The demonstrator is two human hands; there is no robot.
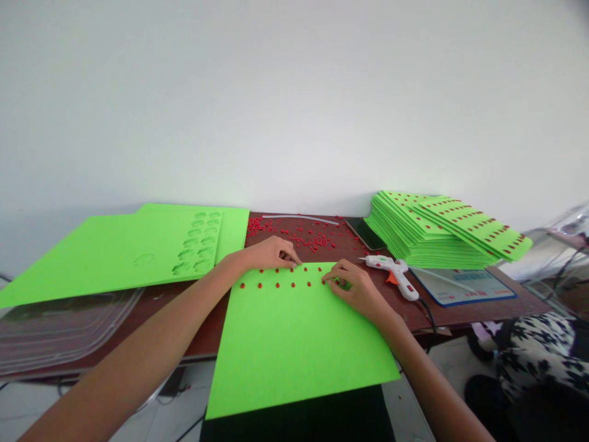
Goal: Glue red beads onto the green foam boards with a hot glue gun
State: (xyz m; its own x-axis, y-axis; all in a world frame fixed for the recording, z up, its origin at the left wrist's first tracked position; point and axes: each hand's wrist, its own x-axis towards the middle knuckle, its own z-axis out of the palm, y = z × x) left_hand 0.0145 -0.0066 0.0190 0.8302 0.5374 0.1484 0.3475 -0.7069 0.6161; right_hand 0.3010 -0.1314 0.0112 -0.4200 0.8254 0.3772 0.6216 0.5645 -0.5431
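A bright green sheet point(299, 344) reaches from the brown table over its front edge toward my lap. Two rows of small red pieces point(277, 285) are on its far part. My left hand point(275, 253) is at the sheet's far edge, its fingers curled with the tips together on that edge. Toward the right end of the nearer row is my right hand point(352, 283), thumb and forefinger pinched at a red piece. To the right of that hand lies a white glue gun point(392, 270) with an orange trigger.
Loose red pieces point(313, 239) are scattered at the back beside a clear glue stick point(299, 217) and a phone point(365, 234). A stack of green sheets point(405, 230) stands right, above a blue-edged board point(464, 288). Large green sheets point(115, 245) lie left. Patterned cloth point(543, 337) shows lower right.
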